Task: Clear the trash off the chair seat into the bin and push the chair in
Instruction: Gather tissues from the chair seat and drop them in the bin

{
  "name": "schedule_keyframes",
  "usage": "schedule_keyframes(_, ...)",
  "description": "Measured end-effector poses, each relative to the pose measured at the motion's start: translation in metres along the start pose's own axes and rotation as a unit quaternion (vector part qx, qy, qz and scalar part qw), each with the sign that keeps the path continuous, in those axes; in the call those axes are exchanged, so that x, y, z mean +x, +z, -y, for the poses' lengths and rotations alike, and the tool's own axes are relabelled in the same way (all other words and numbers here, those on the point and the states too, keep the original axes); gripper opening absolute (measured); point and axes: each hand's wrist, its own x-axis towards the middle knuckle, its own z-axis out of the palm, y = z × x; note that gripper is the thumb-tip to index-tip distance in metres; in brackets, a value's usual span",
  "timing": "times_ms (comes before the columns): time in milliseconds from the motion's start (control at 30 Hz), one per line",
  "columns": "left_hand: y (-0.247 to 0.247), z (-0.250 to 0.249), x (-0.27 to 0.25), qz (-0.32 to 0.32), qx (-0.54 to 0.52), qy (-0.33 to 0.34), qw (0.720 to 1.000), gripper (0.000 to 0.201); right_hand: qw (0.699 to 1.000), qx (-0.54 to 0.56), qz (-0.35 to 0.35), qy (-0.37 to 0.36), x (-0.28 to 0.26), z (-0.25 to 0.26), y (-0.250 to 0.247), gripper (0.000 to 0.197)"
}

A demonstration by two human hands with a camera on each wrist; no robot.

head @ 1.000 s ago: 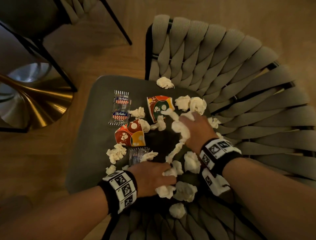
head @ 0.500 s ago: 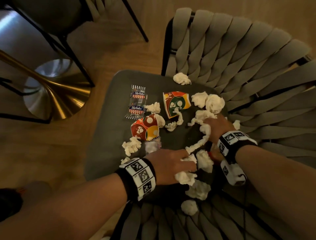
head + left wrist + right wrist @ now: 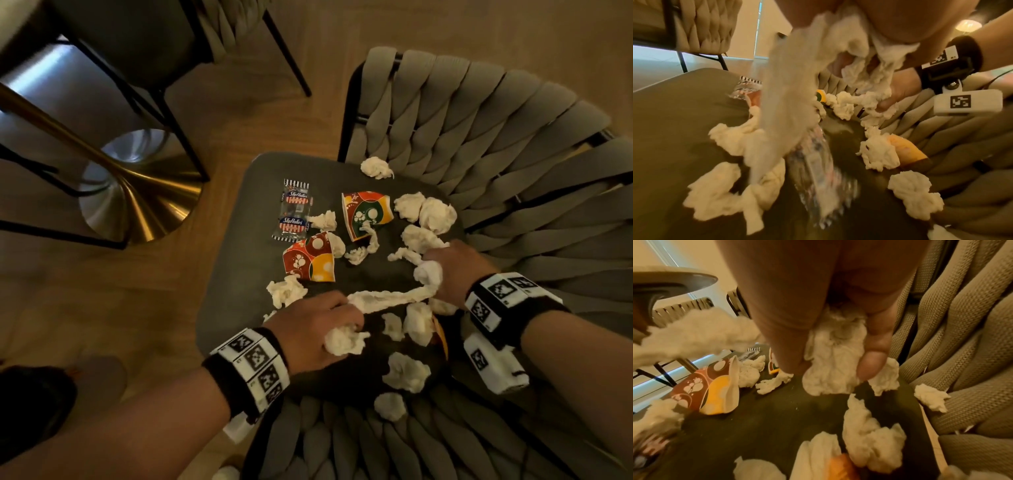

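The dark grey chair seat (image 3: 239, 274) is littered with several crumpled white tissues, two patterned paper cups (image 3: 310, 262) (image 3: 368, 212) and a striped snack wrapper (image 3: 293, 210). My left hand (image 3: 346, 329) grips a tissue wad (image 3: 342, 341) at the near side of the seat. My right hand (image 3: 428, 270) grips another wad (image 3: 830, 353) at the seat's right side. A long twisted tissue strip (image 3: 390, 296) stretches between the two hands. In the left wrist view a blurred clear wrapper (image 3: 818, 162) hangs or lies below my palm; which one I cannot tell.
The woven backrest (image 3: 513, 171) curves round the seat's right and near sides, with tissues (image 3: 390, 406) resting against it. A flattened orange cup (image 3: 440, 335) lies under tissues near my right wrist. A gold table base (image 3: 137, 192) and another chair (image 3: 144, 41) stand to the left. No bin shows.
My left hand has moved forward over the seat and taken up more tissue. My right hand has drawn back toward me, and the tissue strip now stretches between both hands.
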Motion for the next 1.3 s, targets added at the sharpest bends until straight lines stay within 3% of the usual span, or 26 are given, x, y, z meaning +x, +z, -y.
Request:
schedule_keyframes(167, -0.017, -0.009, -0.015, -0.106, -0.023, -0.022, 0.994, 0.037, 1.000, -0.002, -0.014, -0.015, -0.022, 0.007, 0.000, 0.038)
schedule_keyframes(300, -0.062, -0.028, -0.030, -0.187, -0.076, -0.039, 0.979, 0.026, 0.998, 0.026, -0.052, -0.030, -0.055, 0.018, -0.032, 0.054)
schedule_keyframes(433, -0.101, -0.041, -0.047, -0.243, -0.093, -0.029, 0.965, 0.019, 0.992, 0.036, -0.107, -0.051, -0.091, 0.034, -0.070, 0.058)
schedule_keyframes(567, -0.103, -0.032, -0.072, -0.202, -0.026, -0.041, 0.978, 0.026, 0.994, -0.004, -0.092, -0.064, -0.106, 0.060, -0.074, 0.062)
schedule_keyframes(767, -0.036, 0.041, -0.061, -0.054, 0.037, -0.120, 0.991, 0.046, 0.998, -0.061, 0.006, -0.024, -0.061, 0.072, -0.020, 0.059)
schedule_keyframes(933, 0.008, 0.084, -0.027, 0.002, 0.181, -0.157, 0.971, 0.056, 0.989, -0.120, 0.087, 0.007, -0.008, 0.071, 0.017, 0.051)
schedule_keyframes(1133, 0.034, 0.104, -0.015, 0.067, 0.253, -0.210, 0.942, 0.063, 0.987, -0.139, 0.075, -0.029, 0.017, 0.072, 0.040, 0.044)
schedule_keyframes(1300, 0.042, 0.103, -0.019, 0.113, 0.273, -0.208, 0.932, 0.087, 0.986, -0.148, 0.079, -0.022, 0.015, 0.061, 0.044, 0.044)
